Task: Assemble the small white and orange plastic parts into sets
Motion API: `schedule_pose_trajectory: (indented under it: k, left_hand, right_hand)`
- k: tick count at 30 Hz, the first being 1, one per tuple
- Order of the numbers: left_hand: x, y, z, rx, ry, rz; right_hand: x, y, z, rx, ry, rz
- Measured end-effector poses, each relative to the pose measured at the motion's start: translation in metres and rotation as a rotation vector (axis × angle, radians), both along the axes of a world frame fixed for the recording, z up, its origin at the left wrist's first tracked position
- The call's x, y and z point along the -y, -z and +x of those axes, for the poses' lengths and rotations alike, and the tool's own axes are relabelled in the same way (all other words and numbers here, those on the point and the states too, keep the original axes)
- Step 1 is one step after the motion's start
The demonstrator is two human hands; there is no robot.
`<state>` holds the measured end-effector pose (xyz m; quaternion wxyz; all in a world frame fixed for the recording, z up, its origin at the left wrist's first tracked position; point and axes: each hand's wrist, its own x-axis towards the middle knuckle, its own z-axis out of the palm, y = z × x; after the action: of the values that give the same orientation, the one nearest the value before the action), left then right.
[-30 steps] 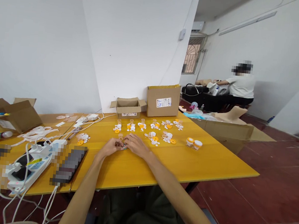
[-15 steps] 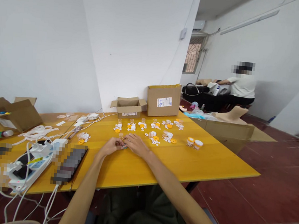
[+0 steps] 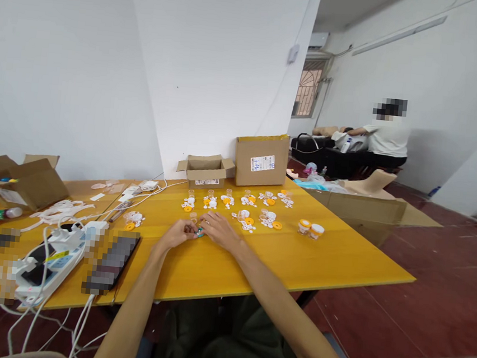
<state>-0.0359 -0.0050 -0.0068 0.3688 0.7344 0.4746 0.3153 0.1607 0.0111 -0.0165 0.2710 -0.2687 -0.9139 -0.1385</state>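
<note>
My left hand [image 3: 180, 234] and my right hand [image 3: 218, 230] meet low over the yellow table. Between their fingertips shows a small teal piece [image 3: 200, 232], too small to name. The left fingers are curled and pinched at its left side. The right fingers bend down over it from the right and partly hide it. Just behind my hands stands a small clear cup [image 3: 193, 217], half hidden. Past it lie several clusters of clear cups, white discs [image 3: 213, 203] and orange ring-shaped lids [image 3: 187, 209].
Two lidded jars [image 3: 316, 231] stand at the right. An open cardboard box [image 3: 207, 179] and a closed carton [image 3: 261, 161] sit at the back. On the left are a power strip [image 3: 59, 260], cables and a phone [image 3: 113, 261]. A person [image 3: 388, 134] sits in the far background.
The right fingers have lifted and shifted slightly, so more of the teal piece shows between my hands. The left hand stays nearly in place.
</note>
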Motion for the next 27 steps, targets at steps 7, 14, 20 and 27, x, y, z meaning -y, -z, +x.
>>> schedule_pose_trajectory:
  k: [7,14,20,27]
  left_hand:
    - [-0.0011,0.0009,0.0005,0.012,-0.009,-0.008]
    - [-0.0026,0.0022,-0.001,0.013,-0.001,-0.024]
    - [-0.0048,0.0057,-0.0028,-0.003,-0.005,-0.021]
    - [-0.004,0.0046,-0.0012,0.009,0.005,-0.022]
  right_hand:
    - [0.0038,-0.0051,-0.0052,0.082,-0.01,0.07]
    - [0.0072,-0.009,-0.0065,0.187,0.036,0.192]
    - [0.0055,-0.0074,-0.0063,0.209,0.086,0.219]
    - [0.0054,-0.0093,-0.002,0.198,0.053,0.201]
